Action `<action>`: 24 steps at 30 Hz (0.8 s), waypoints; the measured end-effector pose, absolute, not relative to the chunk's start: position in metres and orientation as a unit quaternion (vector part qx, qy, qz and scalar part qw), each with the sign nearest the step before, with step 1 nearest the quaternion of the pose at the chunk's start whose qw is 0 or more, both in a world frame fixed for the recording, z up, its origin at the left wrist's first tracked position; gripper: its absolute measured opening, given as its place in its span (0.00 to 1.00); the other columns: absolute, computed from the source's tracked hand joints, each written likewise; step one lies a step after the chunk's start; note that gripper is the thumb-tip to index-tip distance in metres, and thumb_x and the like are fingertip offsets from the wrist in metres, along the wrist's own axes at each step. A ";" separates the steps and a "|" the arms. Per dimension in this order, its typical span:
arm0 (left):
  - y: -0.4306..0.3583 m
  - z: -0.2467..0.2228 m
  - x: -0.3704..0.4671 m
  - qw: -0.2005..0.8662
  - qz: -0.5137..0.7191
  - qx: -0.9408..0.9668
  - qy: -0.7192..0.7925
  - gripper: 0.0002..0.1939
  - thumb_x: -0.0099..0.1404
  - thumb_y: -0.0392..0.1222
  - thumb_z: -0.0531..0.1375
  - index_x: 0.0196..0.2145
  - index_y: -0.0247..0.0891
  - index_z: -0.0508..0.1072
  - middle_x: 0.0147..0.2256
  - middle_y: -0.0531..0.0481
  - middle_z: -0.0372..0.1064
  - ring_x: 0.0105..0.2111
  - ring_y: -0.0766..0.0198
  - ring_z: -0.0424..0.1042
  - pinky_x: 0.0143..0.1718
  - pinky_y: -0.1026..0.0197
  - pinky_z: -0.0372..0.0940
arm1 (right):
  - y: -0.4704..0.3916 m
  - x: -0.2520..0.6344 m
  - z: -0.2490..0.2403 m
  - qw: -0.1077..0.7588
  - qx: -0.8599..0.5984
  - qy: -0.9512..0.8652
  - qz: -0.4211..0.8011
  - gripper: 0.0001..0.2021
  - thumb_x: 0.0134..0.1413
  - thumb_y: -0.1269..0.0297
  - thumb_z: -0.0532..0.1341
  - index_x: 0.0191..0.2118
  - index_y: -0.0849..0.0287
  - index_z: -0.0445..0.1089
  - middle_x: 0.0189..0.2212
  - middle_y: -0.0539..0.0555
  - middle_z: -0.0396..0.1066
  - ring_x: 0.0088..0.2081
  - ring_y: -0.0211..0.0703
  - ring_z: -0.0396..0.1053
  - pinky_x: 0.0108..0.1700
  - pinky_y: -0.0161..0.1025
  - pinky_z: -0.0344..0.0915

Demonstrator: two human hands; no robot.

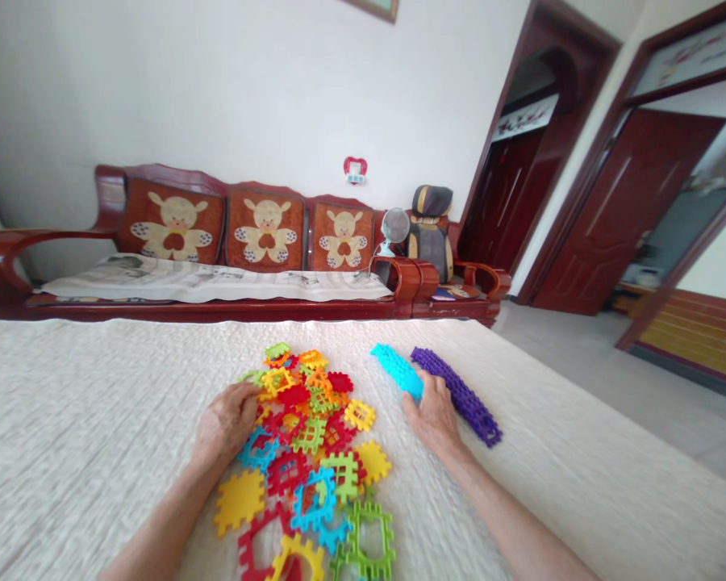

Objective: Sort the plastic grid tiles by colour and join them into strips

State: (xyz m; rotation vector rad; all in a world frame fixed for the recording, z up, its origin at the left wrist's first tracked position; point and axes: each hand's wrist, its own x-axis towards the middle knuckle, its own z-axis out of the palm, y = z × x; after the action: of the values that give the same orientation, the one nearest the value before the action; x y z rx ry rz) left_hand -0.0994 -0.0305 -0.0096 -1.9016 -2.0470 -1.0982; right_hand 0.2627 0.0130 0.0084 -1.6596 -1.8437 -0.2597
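Observation:
A loose heap of interlocking plastic building pieces in red, yellow, green, orange and blue spreads over the table. At its left edge is my left hand, fingers curled down against the pieces; whatever they hold is hidden. A lime-green piece lies just beyond those fingertips. To the right of the heap, my right hand has its thumb and fingers around the near end of a row of light blue pieces. Close along the right side of this hand lies a longer row of purple pieces.
A pale textured cloth covers the table. Past the far edge stands a wooden sofa with bear-patterned cushions. A small fan and an armchair are at the back, with doorways on the right.

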 end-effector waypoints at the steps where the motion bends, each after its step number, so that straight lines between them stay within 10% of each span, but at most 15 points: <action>1: -0.031 -0.009 -0.099 0.072 -0.368 -0.630 -0.680 0.16 0.59 0.41 0.49 0.34 0.41 0.76 0.40 0.51 0.74 0.38 0.62 0.73 0.44 0.63 0.66 | 0.014 0.264 0.009 0.304 -0.638 -0.700 -0.099 0.22 0.52 0.61 0.54 0.52 0.64 0.59 0.42 0.61 0.62 0.42 0.50 0.62 0.46 0.45 0.58; 24: -0.030 -0.008 -0.099 0.068 -0.372 -0.630 -0.678 0.16 0.58 0.41 0.49 0.34 0.41 0.76 0.39 0.50 0.74 0.38 0.62 0.73 0.43 0.61 0.66 | 0.026 0.259 0.015 0.247 -0.687 -0.678 -0.083 0.27 0.50 0.56 0.56 0.55 0.63 0.58 0.40 0.61 0.64 0.42 0.52 0.62 0.43 0.42 0.56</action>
State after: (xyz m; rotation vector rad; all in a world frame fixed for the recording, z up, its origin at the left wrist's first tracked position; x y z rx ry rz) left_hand -0.0994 -0.0305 -0.0079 -1.8986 -2.0426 -1.1199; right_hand 0.2594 0.0263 0.0153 -1.8733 -1.8502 -0.2268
